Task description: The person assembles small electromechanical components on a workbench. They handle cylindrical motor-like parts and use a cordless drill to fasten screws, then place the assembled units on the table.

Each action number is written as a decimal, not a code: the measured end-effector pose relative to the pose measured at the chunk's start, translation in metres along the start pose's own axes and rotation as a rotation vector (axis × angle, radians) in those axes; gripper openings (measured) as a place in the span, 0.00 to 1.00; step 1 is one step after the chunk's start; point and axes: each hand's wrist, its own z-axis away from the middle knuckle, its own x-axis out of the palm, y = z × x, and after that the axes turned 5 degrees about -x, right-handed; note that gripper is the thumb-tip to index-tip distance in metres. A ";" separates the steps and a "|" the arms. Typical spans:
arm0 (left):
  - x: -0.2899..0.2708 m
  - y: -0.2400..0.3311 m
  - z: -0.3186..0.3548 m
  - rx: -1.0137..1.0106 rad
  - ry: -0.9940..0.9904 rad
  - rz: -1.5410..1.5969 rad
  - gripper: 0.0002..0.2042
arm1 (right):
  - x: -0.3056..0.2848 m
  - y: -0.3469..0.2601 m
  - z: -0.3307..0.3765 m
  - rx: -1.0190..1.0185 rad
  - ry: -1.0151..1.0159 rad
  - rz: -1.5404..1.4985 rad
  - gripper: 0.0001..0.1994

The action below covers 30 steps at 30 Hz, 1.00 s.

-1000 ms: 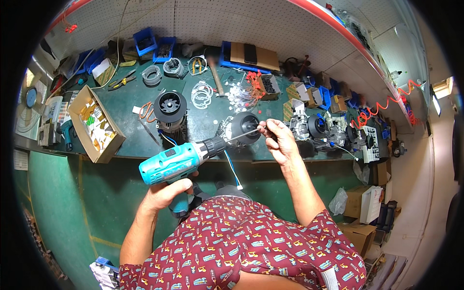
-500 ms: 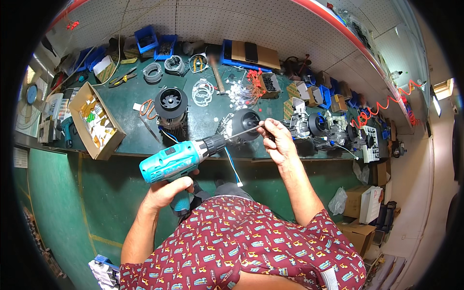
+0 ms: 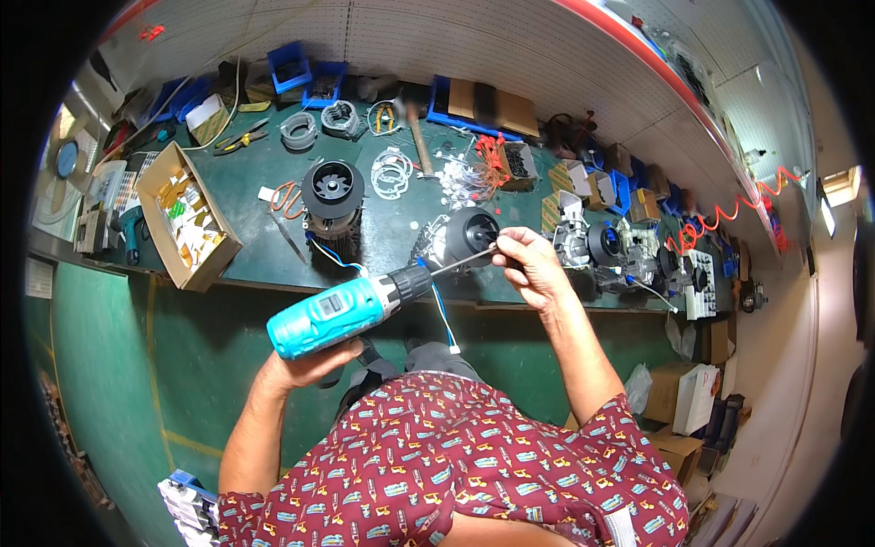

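Left hand [image 3: 313, 362] has its fingers round the teal cordless drill [image 3: 330, 319], right at the front edge of the counter [image 3: 264, 263]; right hand [image 3: 540, 266] pinching the long bit [image 3: 463, 262]; 1 black-impeller motor [image 3: 334, 196] stands on the counter.

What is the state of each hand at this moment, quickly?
Left hand: closed, holding the teal drill.
Right hand: closed, pinching the long bit near its far end.

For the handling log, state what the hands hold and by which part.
The left hand grips the teal drill beneath its body, handle mostly hidden; the right hand pinches the long bit at its far end.
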 end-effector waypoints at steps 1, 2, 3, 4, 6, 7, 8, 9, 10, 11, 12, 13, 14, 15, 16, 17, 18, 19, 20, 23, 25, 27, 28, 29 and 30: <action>-0.001 0.003 -0.003 0.020 0.014 0.048 0.17 | 0.000 -0.007 -0.004 -0.022 -0.022 0.133 0.10; -0.007 0.007 -0.010 0.037 0.011 0.026 0.17 | 0.001 -0.010 -0.013 -0.012 -0.026 0.263 0.09; -0.014 0.017 -0.017 -0.012 0.029 0.056 0.17 | 0.005 -0.015 -0.024 -0.037 -0.063 0.360 0.09; -0.020 0.032 -0.024 -0.064 0.053 0.086 0.17 | 0.011 -0.022 -0.037 -0.060 -0.108 0.454 0.09; -0.041 0.070 -0.043 -0.133 0.022 0.034 0.18 | 0.025 -0.039 -0.064 -0.109 -0.172 0.656 0.07; -0.046 0.091 -0.055 -0.130 0.029 0.028 0.17 | 0.021 -0.039 -0.086 -0.211 -0.251 0.761 0.08; -0.048 0.109 -0.070 -0.128 0.033 0.027 0.17 | 0.017 -0.039 -0.105 -0.310 -0.328 0.867 0.09; -0.050 0.123 -0.087 -0.119 0.005 -0.049 0.17 | 0.023 -0.046 -0.113 -0.361 -0.402 1.012 0.12; -0.053 0.131 -0.103 -0.107 -0.026 -0.126 0.17 | 0.026 -0.050 -0.123 -0.276 -0.446 1.067 0.13; -0.053 0.127 -0.117 -0.027 -0.022 -0.129 0.18 | 0.027 -0.047 -0.142 -0.232 -0.509 1.072 0.12; -0.054 0.131 -0.130 0.063 0.003 -0.253 0.18 | 0.025 -0.042 -0.158 -0.187 -0.570 1.077 0.12; -0.055 0.138 -0.144 -0.053 -0.083 -0.319 0.20 | 0.025 -0.039 -0.168 -0.148 -0.625 1.076 0.12; -0.056 0.142 -0.158 -0.164 -0.172 -0.382 0.22 | 0.025 -0.035 -0.177 -0.112 -0.675 1.078 0.13; -0.056 0.138 -0.171 -0.180 -0.204 -0.447 0.22 | 0.016 -0.024 -0.191 -0.092 -0.735 1.004 0.11; -0.055 0.137 -0.178 -0.209 -0.223 -0.505 0.22 | 0.025 -0.030 -0.188 0.020 -0.723 1.102 0.11; -0.053 0.138 -0.185 -0.240 -0.244 -0.564 0.22 | 0.029 -0.029 -0.189 0.060 -0.747 1.123 0.11; -0.051 0.137 -0.190 -0.282 -0.258 -0.572 0.22 | 0.029 -0.024 -0.194 0.086 -0.779 1.145 0.11; -0.049 0.137 -0.196 -0.320 -0.274 -0.580 0.21 | 0.026 -0.022 -0.198 0.111 -0.810 1.167 0.11; -0.047 0.136 -0.199 -0.358 -0.290 -0.589 0.21 | 0.026 -0.019 -0.197 0.079 -0.824 1.150 0.10; -0.046 0.136 -0.203 -0.337 -0.288 -0.627 0.22 | 0.011 0.002 -0.207 0.008 -0.834 1.023 0.10; -0.045 0.142 -0.206 -0.353 -0.294 -0.649 0.22 | 0.007 0.006 -0.210 -0.017 -0.850 1.016 0.10; -0.043 0.152 -0.207 -0.367 -0.290 -0.659 0.22 | 0.006 0.005 -0.209 0.008 -0.805 1.024 0.09; -0.043 0.158 -0.209 -0.384 -0.299 -0.678 0.21 | 0.007 0.004 -0.209 0.019 -0.782 1.027 0.09; -0.042 0.165 -0.212 -0.400 -0.308 -0.696 0.21 | 0.006 0.005 -0.209 0.010 -0.772 1.012 0.09; -0.041 0.169 -0.214 -0.416 -0.319 -0.715 0.21 | 0.004 0.006 -0.208 0.001 -0.761 0.995 0.09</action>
